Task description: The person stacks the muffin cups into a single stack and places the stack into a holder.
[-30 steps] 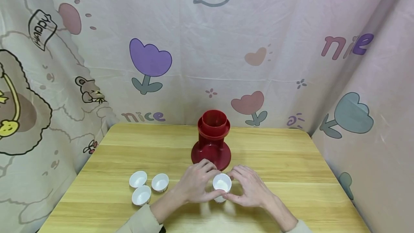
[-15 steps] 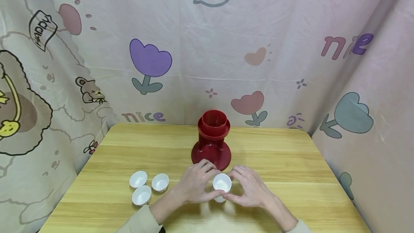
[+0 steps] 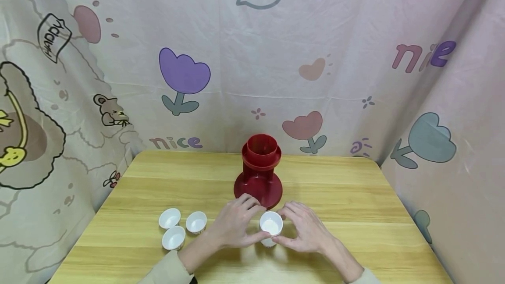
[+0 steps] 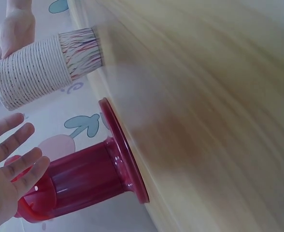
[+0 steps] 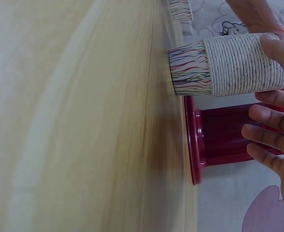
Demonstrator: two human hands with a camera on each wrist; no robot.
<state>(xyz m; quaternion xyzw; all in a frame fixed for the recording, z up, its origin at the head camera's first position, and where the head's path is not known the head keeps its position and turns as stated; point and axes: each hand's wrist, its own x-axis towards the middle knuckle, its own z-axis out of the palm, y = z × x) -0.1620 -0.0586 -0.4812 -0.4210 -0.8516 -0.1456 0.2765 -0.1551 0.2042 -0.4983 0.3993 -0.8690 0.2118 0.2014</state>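
A tall stack of white paper baking cups point(image 3: 271, 222) stands upright on the table in front of me. Its side shows ridged edges and colourful streaks on the lowest cup point(image 5: 190, 70). My right hand point(image 3: 305, 227) holds the stack near its top, thumb point(image 5: 276, 46) and index finger on either side of the rim. My left hand point(image 3: 232, 222) is at the stack's left side, thumb close to the front rim. In the left wrist view its fingers point(image 4: 21, 145) are spread and slightly apart from the stack.
Behind the hands stands a dark red plastic dispenser point(image 3: 258, 183) with a round base and a cup-shaped top. To the left, 3 white baking cups point(image 3: 173, 238) sit on the wooden table point(image 3: 347, 196). A patterned cloth point(image 3: 252, 56) hangs behind and at both sides.
My left hand has shifted slightly left, its index finger easing away from the stack's rim. The right hand and the stack stay in place.
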